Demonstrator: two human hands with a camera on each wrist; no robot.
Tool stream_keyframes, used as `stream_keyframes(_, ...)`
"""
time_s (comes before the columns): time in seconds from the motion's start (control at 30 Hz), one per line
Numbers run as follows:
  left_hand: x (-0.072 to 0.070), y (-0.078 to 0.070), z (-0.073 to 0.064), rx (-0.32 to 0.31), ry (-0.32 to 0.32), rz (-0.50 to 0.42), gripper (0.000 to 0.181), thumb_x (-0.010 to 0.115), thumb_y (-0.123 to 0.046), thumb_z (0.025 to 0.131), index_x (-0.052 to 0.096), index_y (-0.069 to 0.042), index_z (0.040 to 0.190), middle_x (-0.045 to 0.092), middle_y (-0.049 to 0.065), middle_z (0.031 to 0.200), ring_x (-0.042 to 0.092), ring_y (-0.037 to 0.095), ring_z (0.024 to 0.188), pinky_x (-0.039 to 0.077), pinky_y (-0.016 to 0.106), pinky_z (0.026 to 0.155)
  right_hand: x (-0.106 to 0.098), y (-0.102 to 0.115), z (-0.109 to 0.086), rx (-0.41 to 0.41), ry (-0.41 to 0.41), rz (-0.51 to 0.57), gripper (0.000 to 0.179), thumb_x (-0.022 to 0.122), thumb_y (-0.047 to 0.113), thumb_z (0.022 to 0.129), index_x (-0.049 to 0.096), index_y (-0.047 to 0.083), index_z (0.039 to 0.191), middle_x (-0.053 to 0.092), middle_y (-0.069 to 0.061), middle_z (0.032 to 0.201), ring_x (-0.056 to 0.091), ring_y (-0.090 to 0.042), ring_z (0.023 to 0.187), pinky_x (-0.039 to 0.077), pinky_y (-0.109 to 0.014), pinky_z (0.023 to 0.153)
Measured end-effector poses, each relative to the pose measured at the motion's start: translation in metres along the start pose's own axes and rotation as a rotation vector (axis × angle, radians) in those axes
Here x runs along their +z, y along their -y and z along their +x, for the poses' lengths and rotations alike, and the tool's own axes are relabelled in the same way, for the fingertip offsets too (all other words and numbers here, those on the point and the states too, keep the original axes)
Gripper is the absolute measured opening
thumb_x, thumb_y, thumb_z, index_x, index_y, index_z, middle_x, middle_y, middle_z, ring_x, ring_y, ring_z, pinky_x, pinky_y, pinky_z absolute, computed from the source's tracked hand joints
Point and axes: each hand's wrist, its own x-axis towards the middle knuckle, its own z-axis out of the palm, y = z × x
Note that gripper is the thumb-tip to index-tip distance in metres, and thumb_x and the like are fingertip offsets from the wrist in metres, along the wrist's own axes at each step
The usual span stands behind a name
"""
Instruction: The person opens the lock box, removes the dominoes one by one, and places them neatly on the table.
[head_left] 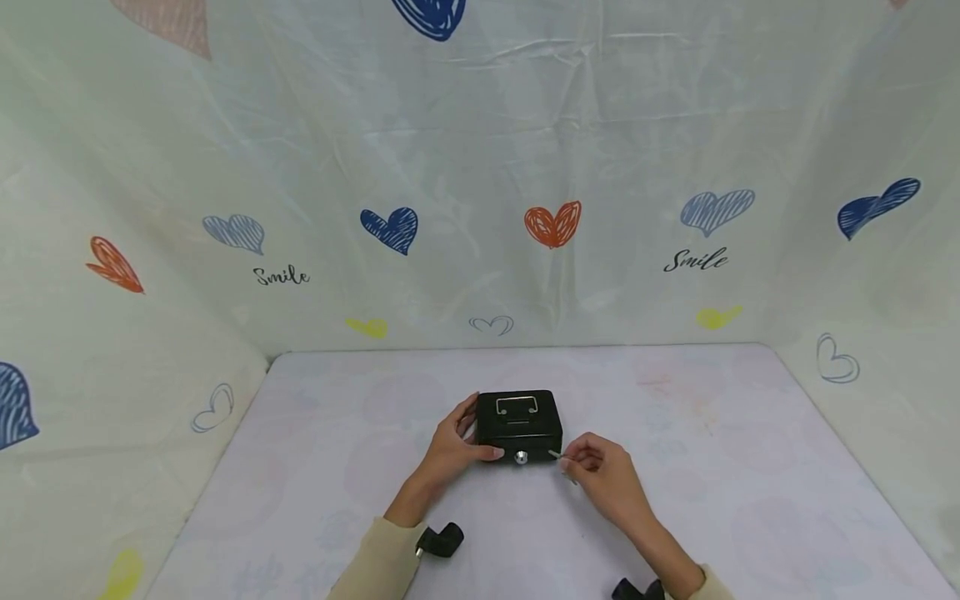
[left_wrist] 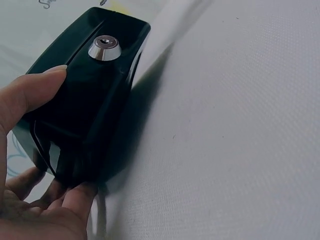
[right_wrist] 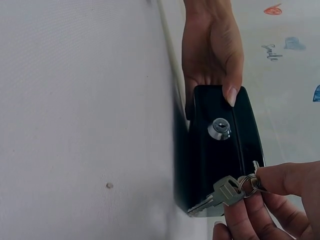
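Note:
A small black cash box (head_left: 519, 429) with a folding handle on its lid stands on the white table, its silver round lock (left_wrist: 105, 47) on the front face. My left hand (head_left: 453, 450) grips the box's left end, thumb on the front beside the lock and fingers around the side. At the front right corner, my right hand (head_left: 606, 479) pinches a key (right_wrist: 256, 166) between thumb and fingers, mostly hidden by them. From its metal ring (right_wrist: 248, 185) hangs a second key (right_wrist: 226, 191), overlapping the box in the right wrist view. The lock's keyhole holds no key.
A white table (head_left: 337, 417) surrounds the box, backed by a pale curtain (head_left: 465, 167) printed with hearts and "Smile". Black wrist mounts (head_left: 442, 540) sit at both sleeves.

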Motion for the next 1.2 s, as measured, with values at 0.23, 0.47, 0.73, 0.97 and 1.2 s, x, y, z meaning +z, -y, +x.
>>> stream_keyframes(0.23, 0.0, 0.001, 0.002, 0.0, -0.006, -0.024, 0.098, 0.079, 0.007, 0.064, 0.026, -0.005, 0.145, 0.032, 0.012, 0.146, 0.029, 0.027, 0.134, 0.033, 0.037, 0.106, 0.004, 0.002, -0.002, -0.024, -0.009, -0.009, 0.015, 0.073, -0.001, 0.075, 0.063, 0.01, 0.077, 0.06, 0.002, 0.069, 0.058, -0.011, 0.06, 0.05, -0.022, 0.051)
stream_keyframes(0.47, -0.001, 0.021, 0.011, -0.019, -0.038, -0.015, 0.1, 0.082, 0.002, 0.062, 0.028, -0.009, 0.146, 0.032, 0.009, 0.146, 0.03, 0.025, 0.134, 0.033, 0.035, 0.106, 0.01, 0.004, -0.007, -0.076, -0.002, -0.028, 0.017, 0.074, 0.0, 0.074, 0.064, 0.013, 0.076, 0.058, 0.006, 0.068, 0.057, -0.009, 0.062, 0.051, -0.021, 0.057)
stream_keyframes(0.73, 0.002, 0.022, 0.011, -0.023, -0.079, 0.022, 0.099, 0.085, -0.007, 0.061, 0.032, -0.013, 0.144, 0.036, 0.007, 0.144, 0.034, 0.024, 0.132, 0.037, 0.034, 0.104, 0.02, 0.006, -0.009, -0.111, -0.038, -0.032, 0.018, 0.074, 0.0, 0.073, 0.063, 0.015, 0.076, 0.058, 0.007, 0.068, 0.056, -0.008, 0.063, 0.052, -0.021, 0.06)
stream_keyframes(0.97, 0.002, 0.022, 0.011, -0.034, -0.089, 0.015, 0.099, 0.086, -0.007, 0.06, 0.032, -0.013, 0.144, 0.036, 0.006, 0.144, 0.034, 0.023, 0.132, 0.037, 0.033, 0.104, 0.025, 0.009, -0.01, -0.123, -0.052, -0.085, 0.018, 0.074, 0.001, 0.073, 0.063, 0.016, 0.077, 0.058, 0.009, 0.068, 0.055, -0.006, 0.063, 0.052, -0.021, 0.059)
stream_keyframes(1.2, 0.003, 0.021, 0.013, -0.023, -0.088, 0.024, 0.098, 0.085, -0.008, 0.062, 0.031, -0.009, 0.144, 0.034, 0.011, 0.145, 0.034, 0.027, 0.132, 0.037, 0.035, 0.104, 0.029, 0.01, -0.008, -0.121, -0.061, -0.097, 0.015, 0.074, 0.004, 0.074, 0.064, 0.015, 0.077, 0.058, 0.011, 0.066, 0.056, -0.006, 0.061, 0.052, -0.02, 0.058)
